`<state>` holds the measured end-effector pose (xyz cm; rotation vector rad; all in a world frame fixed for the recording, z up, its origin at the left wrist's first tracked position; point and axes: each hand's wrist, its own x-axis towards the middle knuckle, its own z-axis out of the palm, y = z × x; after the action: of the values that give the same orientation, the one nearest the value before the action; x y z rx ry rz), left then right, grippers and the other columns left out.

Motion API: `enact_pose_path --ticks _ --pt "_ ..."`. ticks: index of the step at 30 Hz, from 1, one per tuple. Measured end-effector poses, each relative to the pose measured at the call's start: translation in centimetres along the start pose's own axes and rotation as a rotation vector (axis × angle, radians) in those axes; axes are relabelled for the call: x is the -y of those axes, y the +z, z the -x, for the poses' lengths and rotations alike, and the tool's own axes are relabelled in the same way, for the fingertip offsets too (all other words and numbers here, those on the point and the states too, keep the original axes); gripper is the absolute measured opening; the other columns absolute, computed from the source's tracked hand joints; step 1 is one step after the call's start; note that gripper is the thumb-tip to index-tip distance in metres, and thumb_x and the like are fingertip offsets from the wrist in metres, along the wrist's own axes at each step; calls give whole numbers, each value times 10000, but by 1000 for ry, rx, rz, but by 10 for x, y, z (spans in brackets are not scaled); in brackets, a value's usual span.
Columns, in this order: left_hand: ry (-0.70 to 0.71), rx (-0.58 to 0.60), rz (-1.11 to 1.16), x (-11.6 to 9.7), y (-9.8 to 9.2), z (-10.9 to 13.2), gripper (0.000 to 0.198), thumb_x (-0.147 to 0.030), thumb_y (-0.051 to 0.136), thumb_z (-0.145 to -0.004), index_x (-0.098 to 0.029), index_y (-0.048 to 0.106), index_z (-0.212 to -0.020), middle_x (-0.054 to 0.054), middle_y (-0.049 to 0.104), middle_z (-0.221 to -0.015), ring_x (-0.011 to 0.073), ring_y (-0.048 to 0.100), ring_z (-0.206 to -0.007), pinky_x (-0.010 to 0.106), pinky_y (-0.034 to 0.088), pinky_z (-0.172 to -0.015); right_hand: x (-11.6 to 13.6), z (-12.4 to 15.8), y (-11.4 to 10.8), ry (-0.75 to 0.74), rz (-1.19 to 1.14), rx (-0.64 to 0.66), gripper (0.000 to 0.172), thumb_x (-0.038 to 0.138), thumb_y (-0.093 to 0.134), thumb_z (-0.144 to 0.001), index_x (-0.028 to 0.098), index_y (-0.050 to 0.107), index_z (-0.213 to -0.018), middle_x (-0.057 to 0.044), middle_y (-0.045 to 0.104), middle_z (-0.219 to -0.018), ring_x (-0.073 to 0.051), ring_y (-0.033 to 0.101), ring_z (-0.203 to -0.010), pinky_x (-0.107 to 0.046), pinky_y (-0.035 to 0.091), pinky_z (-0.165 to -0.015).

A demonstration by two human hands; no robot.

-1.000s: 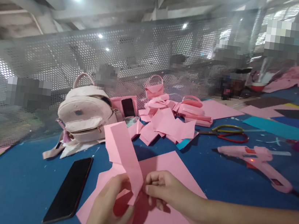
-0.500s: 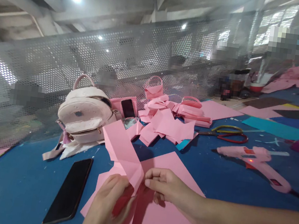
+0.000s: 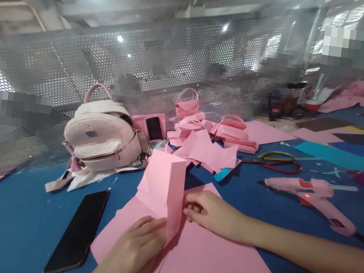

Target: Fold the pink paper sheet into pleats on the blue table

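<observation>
A folded piece of pink paper (image 3: 159, 178) stands upright above larger pink sheets (image 3: 213, 257) lying on the blue table. My left hand (image 3: 135, 247) is closed on its lower left part, the thumb hidden. On the other side, my right hand (image 3: 207, 211) has curled fingers at the narrow folded side, the tips partly out of sight behind it. A black phone (image 3: 77, 232) lies left of my left hand. To the right of my right arm rests a pink glue gun (image 3: 311, 194) with a small light on.
A white backpack (image 3: 105, 131) stands at the back left. Behind the sheets are pink paper scraps (image 3: 210, 151) and little paper bags (image 3: 188, 106). Scissors (image 3: 275, 161) lie beyond the glue gun, near a blue strip (image 3: 343, 156). A perforated metal screen (image 3: 165, 62) borders the table.
The folded paper has turned from leaning left to standing upright, its narrow side now facing me. My left hand has flattened over its base; my right hand's fingers have curled in alongside it.
</observation>
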<state>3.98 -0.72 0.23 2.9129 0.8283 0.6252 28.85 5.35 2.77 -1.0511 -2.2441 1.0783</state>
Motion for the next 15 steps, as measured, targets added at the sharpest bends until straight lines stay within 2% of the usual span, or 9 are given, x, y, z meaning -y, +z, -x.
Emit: enact_pose_path --ticks 3,7,11,13,15 --pt "-7 -11 14 3 9 8 275 -25 368 -876 -190 576 -951 85 684 -943 233 605 -1060 412 468 -952 -2 -1 1 4 97 -11 132 234 603 -826 177 565 -714 34 550 -624 -103 468 -565 -228 298 -514" --pt "-19 10 -66 5 15 17 191 -119 417 -918 -189 592 -945 87 646 -892 255 591 -983 442 482 -921 -1 -1 4 -3 125 0 101 249 640 -821 184 626 -746 26 579 -646 -115 490 -594 -230 283 -532" --pt "-77 102 -143 3 14 21 161 -250 459 -938 -202 604 -886 116 624 -975 289 575 -970 407 526 -790 -1 0 5 -35 160 0 76 245 643 -824 188 673 -784 12 622 -684 -128 520 -624 -235 299 -562" --pt "-68 90 -174 2 16 24 180 -252 439 -946 -211 610 -905 109 635 -974 282 594 -950 391 531 -776 -1 0 6 -55 186 3 43 193 635 -799 185 675 -784 4 641 -716 -132 528 -635 -235 309 -570" --pt "-43 40 -213 0 19 26 216 -231 397 -960 -225 612 -945 78 654 -878 252 626 -819 355 531 -697 -3 0 7 -83 192 13 99 116 610 -756 187 674 -781 3 656 -748 -136 539 -651 -232 320 -581"
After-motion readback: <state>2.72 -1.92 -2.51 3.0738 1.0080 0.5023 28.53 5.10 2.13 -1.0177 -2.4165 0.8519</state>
